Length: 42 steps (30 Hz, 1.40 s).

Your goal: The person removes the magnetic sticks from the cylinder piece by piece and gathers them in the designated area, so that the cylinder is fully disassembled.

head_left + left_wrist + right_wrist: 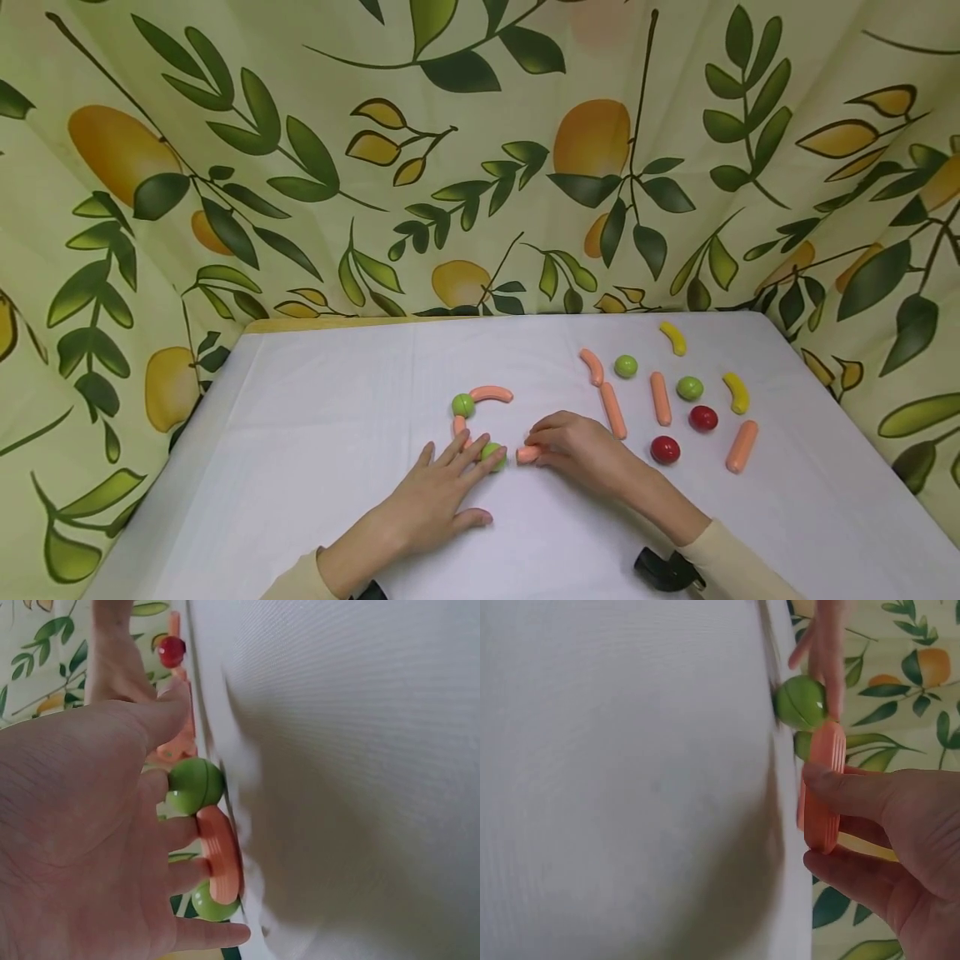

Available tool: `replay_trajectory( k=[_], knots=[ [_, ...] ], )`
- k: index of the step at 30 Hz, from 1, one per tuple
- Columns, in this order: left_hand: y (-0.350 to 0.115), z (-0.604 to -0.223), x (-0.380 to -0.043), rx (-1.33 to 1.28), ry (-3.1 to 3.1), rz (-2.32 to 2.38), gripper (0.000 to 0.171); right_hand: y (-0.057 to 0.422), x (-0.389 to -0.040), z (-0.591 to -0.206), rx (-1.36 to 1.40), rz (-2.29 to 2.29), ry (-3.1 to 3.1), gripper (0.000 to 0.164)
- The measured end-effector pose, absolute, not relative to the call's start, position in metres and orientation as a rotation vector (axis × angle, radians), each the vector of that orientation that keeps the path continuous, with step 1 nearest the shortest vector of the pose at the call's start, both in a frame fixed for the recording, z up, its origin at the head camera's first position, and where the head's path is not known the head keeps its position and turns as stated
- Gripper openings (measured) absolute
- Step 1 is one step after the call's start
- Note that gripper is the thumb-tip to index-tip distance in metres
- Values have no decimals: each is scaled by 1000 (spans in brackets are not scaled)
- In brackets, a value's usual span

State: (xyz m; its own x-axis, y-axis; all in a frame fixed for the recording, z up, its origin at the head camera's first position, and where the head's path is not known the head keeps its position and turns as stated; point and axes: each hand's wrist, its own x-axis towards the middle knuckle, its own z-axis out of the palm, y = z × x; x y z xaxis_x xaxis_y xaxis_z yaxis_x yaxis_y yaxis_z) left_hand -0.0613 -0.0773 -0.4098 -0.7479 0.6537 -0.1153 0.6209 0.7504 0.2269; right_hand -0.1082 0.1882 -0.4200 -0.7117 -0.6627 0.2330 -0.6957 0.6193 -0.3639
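My right hand point(581, 450) pinches an orange-pink toy sausage point(527, 455) between thumb and fingers; its grooved side point(828, 746) shows in the right wrist view. With fingers spread and straight, my left hand point(431, 504) rests by a green ball point(492, 455), a fingertip touching it. That ball stands apart from the pinched sausage in the head view. Beyond it, partly behind my left fingers, lies another sausage point(220, 855) reaching to a second green ball point(463, 406). From that ball a curved sausage point(492, 393) extends rightward. Together these form an open curve.
On the right of the white-covered table point(330, 375) lie several more sausages point(612, 410), two green balls point(690, 388), two red balls point(665, 450) and two yellow banana-shaped pieces point(673, 338). A leaf-and-fruit patterned curtain point(480, 167) hangs behind the table.
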Motion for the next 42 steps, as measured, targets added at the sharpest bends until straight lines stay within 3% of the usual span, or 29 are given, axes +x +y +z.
replay_trajectory(
  k=[14, 25, 31, 42],
  knots=[
    [-78, -407, -60, 1023, 2763, 304, 76, 250, -96, -400, 801, 731, -2812, 29],
    [-78, -408, -60, 1019, 2762, 327, 75, 337, -101, -380, 407, 598, -2918, 36],
    [-76, -407, -59, 1016, 2767, 308, 74, 384, -100, -386, 188, 569, -2974, 38],
    [-76, -408, -59, 1032, 2786, 295, 74, 442, -99, -396, 82, 519, -3021, 35]
  ],
)
